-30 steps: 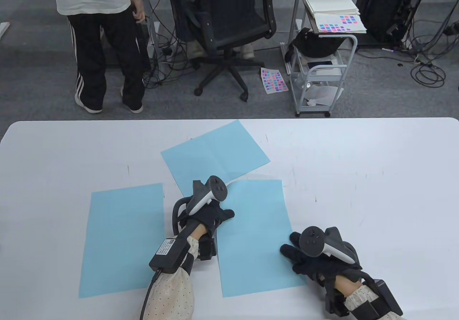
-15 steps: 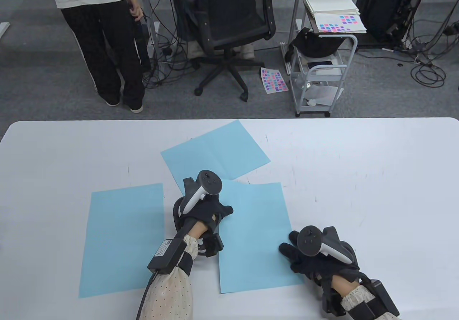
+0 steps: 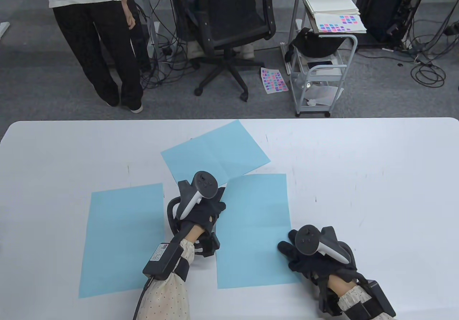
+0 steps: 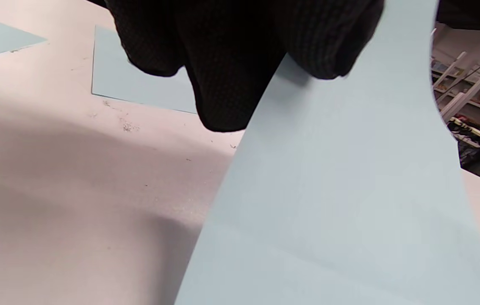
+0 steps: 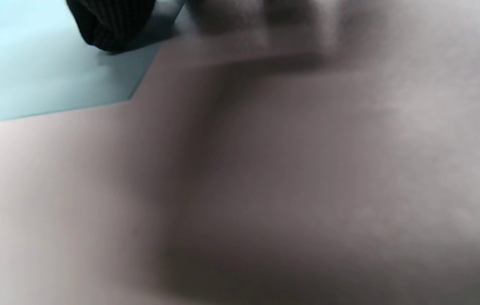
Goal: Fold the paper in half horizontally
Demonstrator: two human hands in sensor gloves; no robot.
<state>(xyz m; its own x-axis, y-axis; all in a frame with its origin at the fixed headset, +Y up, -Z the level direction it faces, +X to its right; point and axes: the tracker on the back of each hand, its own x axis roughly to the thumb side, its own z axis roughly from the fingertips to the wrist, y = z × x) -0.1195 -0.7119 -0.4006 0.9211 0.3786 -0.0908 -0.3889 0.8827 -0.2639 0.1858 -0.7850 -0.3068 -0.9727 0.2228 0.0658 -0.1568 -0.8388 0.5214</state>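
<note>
On the white table [image 3: 358,176], a blue sheet [image 3: 122,237] lies flat at left. The left hand [image 3: 200,212] grips the far left corner of the middle paper [image 3: 254,226], fingers [image 4: 231,63] curled around its lifted edge. A white label on the left forearm box [image 3: 163,260] is unreadable. The right hand [image 3: 304,259] rests with fingers spread flat on the paper's near right corner.

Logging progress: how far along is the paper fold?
Done: no fold yet; the middle sheet is still unfolded, though picked from three on the table. In hand: the left hand grips its lifted far-left corner, the right hand presses its near-right corner. Left: bring one edge over, align it and crease.
</note>
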